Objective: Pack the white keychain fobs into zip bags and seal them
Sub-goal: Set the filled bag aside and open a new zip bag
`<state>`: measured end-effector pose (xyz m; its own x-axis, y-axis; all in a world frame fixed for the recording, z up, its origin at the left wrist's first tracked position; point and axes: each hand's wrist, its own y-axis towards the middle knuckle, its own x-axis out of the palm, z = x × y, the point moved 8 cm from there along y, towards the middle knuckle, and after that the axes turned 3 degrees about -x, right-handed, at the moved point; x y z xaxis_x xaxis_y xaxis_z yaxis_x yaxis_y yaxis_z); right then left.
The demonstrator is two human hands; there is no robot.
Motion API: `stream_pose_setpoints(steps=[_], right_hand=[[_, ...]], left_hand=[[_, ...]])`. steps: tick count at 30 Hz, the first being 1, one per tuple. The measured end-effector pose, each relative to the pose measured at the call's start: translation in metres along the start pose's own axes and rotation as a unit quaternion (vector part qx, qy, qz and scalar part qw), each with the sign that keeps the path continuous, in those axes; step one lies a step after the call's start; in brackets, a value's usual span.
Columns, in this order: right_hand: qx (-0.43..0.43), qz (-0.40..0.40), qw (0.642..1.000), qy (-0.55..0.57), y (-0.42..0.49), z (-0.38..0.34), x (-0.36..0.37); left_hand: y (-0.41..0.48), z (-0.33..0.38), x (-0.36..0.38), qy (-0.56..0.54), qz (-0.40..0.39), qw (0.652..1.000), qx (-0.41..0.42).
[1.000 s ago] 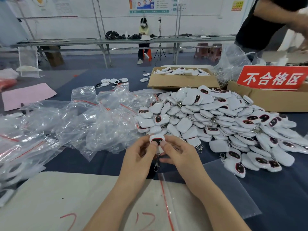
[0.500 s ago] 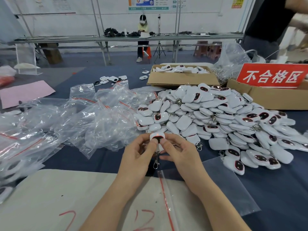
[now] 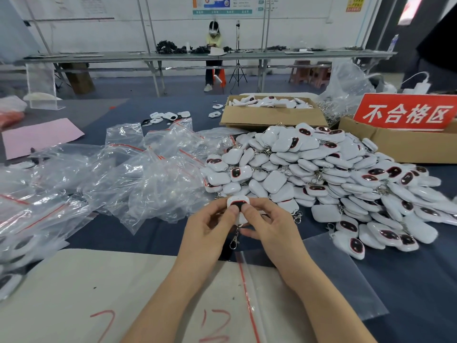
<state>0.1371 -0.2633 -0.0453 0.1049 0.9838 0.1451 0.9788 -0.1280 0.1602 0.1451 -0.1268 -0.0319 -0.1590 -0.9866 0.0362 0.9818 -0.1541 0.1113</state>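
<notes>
Workshop bench w/ dark blue cloth [image 3: 408,280], long tables & a white wall at the back. Both hands are at centre, just in front of the fob pile [image 3: 321,174]: left hand [image 3: 210,229] & right hand [image 3: 269,226] pinch one white fob [image 3: 238,201] betw. thumbs & fingers, thumbs on its dark, red-rimmed face, metal clasp [image 3: 234,241] hanging below. Crumpled clear zip bags [image 3: 148,174] w/ red seal lines heap to the left. One flat zip bag [image 3: 346,280] lies under the right forearm, partly on a white sheet [image 3: 74,293] w/ red handwritten numbers. Cardboard box [image 3: 272,117] of more fobs & a red sign [image 3: 405,112] sit behind the pile.
</notes>
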Motion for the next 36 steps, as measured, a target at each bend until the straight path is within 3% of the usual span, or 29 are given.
stream_pose_setpoints(steps=[10, 26, 36], right_hand=[[0.006, 0.009, 1.0, 0.0, 0.0007, 0.0022, -0.0017], [0.012, 0.009, 1.0, 0.021, 0.0013, 0.0041, -0.0032], [0.004, 0.005, 1.0, 0.022, 0.0013, 0.0023, 0.0]], left_hand=[[-0.0008, 0.0007, 0.0031, 0.003, -0.022, 1.0, 0.007], [-0.0019, 0.003, 0.0046, 0.127, 0.006, 0.991, 0.052], [-0.0032, 0.0084, 0.0039, 0.101, 0.001, 0.993, 0.062]])
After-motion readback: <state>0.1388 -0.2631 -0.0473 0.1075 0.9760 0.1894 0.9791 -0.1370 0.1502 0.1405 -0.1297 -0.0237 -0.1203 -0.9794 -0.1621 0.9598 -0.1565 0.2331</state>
